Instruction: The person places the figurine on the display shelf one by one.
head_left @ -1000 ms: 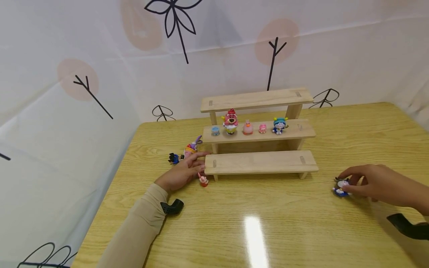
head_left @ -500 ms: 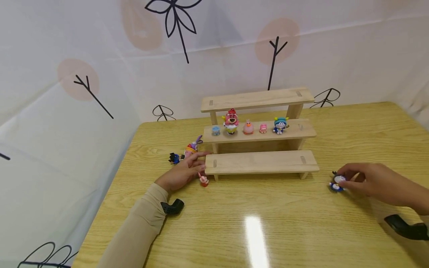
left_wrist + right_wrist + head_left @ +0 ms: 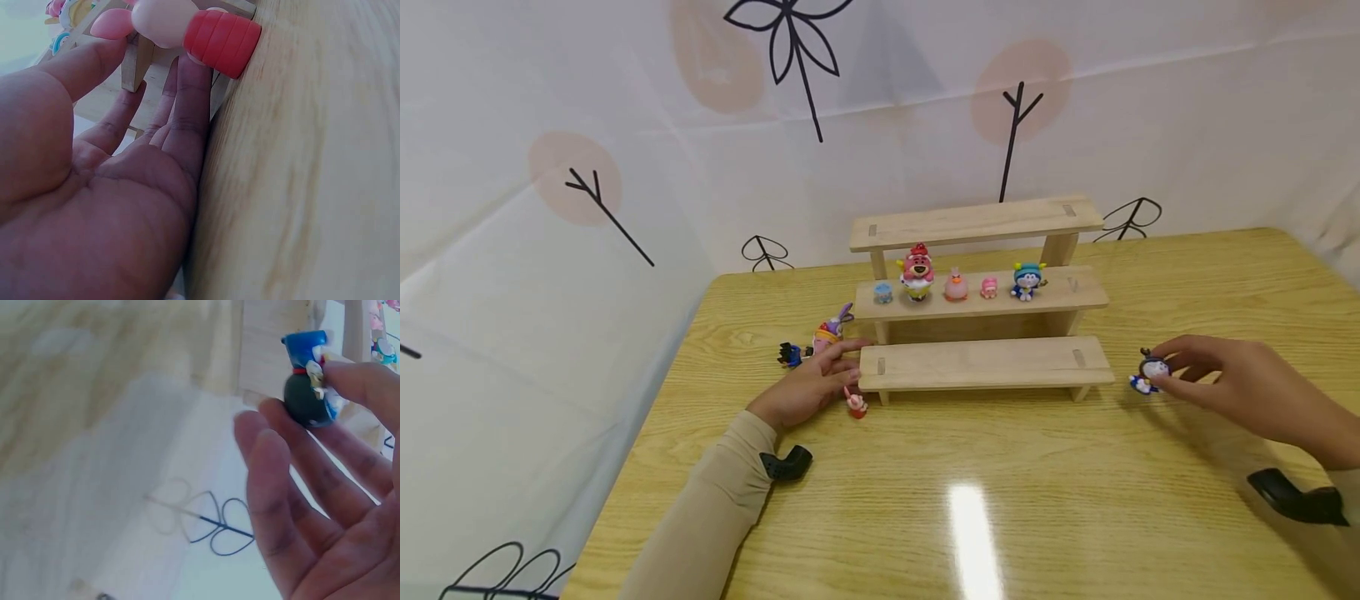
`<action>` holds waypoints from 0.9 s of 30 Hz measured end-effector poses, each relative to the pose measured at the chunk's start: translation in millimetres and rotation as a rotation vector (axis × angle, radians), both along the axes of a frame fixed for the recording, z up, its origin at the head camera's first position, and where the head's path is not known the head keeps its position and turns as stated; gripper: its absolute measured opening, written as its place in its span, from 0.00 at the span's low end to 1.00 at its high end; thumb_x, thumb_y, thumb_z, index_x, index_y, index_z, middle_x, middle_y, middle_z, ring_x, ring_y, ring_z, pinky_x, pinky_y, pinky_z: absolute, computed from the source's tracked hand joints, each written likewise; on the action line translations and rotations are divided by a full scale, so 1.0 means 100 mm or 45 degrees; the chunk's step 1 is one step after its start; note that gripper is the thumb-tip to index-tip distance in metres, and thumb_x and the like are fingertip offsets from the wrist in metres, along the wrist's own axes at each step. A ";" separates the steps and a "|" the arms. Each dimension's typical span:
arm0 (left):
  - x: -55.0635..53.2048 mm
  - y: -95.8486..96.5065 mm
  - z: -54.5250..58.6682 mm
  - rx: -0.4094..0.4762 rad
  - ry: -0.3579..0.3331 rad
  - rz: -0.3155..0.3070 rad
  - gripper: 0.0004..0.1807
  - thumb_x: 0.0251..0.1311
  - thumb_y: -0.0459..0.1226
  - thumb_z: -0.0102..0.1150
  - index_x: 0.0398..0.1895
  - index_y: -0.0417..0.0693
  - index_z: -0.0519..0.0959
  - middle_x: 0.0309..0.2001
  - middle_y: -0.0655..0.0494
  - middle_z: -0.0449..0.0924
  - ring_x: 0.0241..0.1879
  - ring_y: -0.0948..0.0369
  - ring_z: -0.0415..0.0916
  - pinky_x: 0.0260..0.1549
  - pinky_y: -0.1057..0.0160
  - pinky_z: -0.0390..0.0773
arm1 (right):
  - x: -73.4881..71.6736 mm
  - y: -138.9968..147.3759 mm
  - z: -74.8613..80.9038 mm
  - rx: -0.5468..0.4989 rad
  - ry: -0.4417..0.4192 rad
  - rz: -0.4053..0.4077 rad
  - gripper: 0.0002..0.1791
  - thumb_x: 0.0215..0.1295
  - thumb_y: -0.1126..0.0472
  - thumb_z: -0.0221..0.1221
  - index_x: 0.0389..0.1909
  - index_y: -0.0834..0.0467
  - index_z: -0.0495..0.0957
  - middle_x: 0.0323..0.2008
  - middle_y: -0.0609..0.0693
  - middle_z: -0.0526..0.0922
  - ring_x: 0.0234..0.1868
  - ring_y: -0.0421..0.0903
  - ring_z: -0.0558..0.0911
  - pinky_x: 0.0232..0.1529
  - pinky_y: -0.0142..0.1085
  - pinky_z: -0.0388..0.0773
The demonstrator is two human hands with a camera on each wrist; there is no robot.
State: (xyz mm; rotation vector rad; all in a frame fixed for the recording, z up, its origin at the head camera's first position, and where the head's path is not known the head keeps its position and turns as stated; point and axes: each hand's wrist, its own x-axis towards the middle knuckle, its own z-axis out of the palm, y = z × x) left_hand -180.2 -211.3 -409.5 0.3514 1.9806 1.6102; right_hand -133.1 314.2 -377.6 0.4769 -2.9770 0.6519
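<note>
My right hand (image 3: 1232, 383) pinches a small figurine (image 3: 1152, 373) with a white face, dark hood and blue body, lifted off the table just right of the shelf. In the right wrist view, thumb and fingertips hold the figurine (image 3: 306, 381) from opposite sides. My left hand (image 3: 808, 383) holds the left end of the stepped wooden display shelf (image 3: 985, 362) at its lowest step. Thumb and index finger span the end of that board (image 3: 139, 62) in the left wrist view. Close by the thumb stands a small pink-eared figurine with a red base (image 3: 856, 404).
On the middle step stand a blue cup-like toy (image 3: 883, 292), a pink bear (image 3: 917, 271), a pink bird-like figurine (image 3: 956, 286), a tiny pink one (image 3: 988, 288) and a blue-hooded one (image 3: 1027, 282). Behind my left hand lie a dark-haired figurine (image 3: 790, 355) and a purple-eared one (image 3: 829, 332).
My right hand has raised the figurine off the table and carried it toward the shelf, tilting it more upright. My left hand has stayed at the shelf end.
</note>
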 end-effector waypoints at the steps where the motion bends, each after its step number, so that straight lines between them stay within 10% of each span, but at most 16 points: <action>1: 0.00 0.00 0.00 0.003 -0.002 -0.002 0.28 0.77 0.42 0.48 0.76 0.63 0.58 0.60 0.46 0.71 0.54 0.59 0.73 0.50 0.67 0.75 | 0.00 -0.01 0.02 -0.005 0.040 -0.004 0.15 0.63 0.56 0.68 0.48 0.56 0.82 0.38 0.54 0.88 0.28 0.27 0.79 0.24 0.30 0.74; 16: 0.00 0.00 -0.01 0.042 -0.018 -0.013 0.30 0.76 0.43 0.49 0.78 0.60 0.56 0.66 0.45 0.70 0.59 0.60 0.74 0.52 0.68 0.76 | -0.11 -0.26 0.41 -0.168 0.418 -0.008 0.17 0.54 0.68 0.72 0.46 0.60 0.84 0.30 0.53 0.86 0.29 0.13 0.70 0.25 0.15 0.70; 27: 0.01 -0.01 -0.01 0.046 -0.027 -0.009 0.27 0.76 0.43 0.49 0.75 0.67 0.60 0.67 0.47 0.70 0.62 0.59 0.73 0.54 0.67 0.76 | -0.28 -0.49 0.63 -0.144 0.460 0.055 0.17 0.56 0.66 0.72 0.48 0.59 0.84 0.33 0.51 0.88 0.32 0.13 0.70 0.29 0.12 0.69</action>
